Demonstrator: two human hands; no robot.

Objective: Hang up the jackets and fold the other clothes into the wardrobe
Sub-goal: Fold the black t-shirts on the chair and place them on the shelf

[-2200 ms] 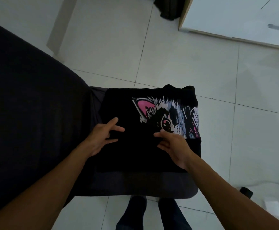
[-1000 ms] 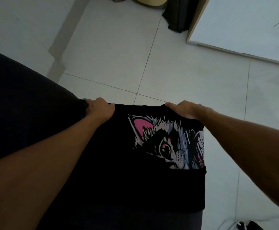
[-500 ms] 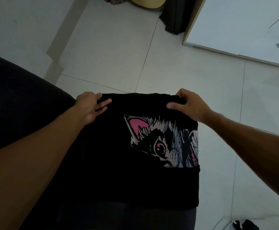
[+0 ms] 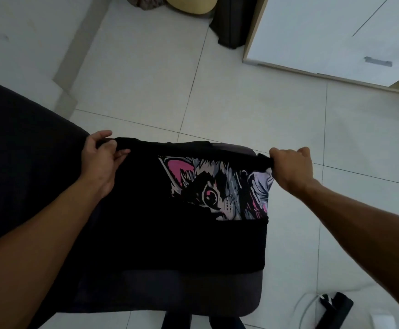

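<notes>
Both hands on the black t-shirt (image 4: 146, 233), one at each far corner. Left hand (image 4: 101, 160) pinching the far-left corner, thumb on top and fingers curled round the edge. Right hand (image 4: 291, 167) closed in a fist round the far-right corner, bunching the cloth a bit.

Shirt folded into a rough rectangle, lying on a dark grey padded seat (image 4: 193, 290) (chair or stool, can't tell which). Far edge pulled fairly taut between the two hands; can't tell if it's lifted off the seat. Near edge flat, with a strip of seat showing just beyond it. Cat print (image 4: 217, 191) facing up on the right half: pink ear, one big eye, grey and white fur, cut off at its lower edge by a folded layer of black cloth.

Left of the seat, a big dark fabric surface (image 4: 15, 162), touching or overlapping the shirt's left side, hard to separate in this light. Pale tiled floor (image 4: 146, 79) all around. White cabinet (image 4: 336, 32) with a grey handle top right, dark cloth (image 4: 231, 22) hanging just beside its left edge. Yellowish round thing (image 4: 191, 5) at the top edge, mostly cropped. Bottom right on the floor, a black object (image 4: 336, 307) with a white cable (image 4: 305, 307) next to it.
</notes>
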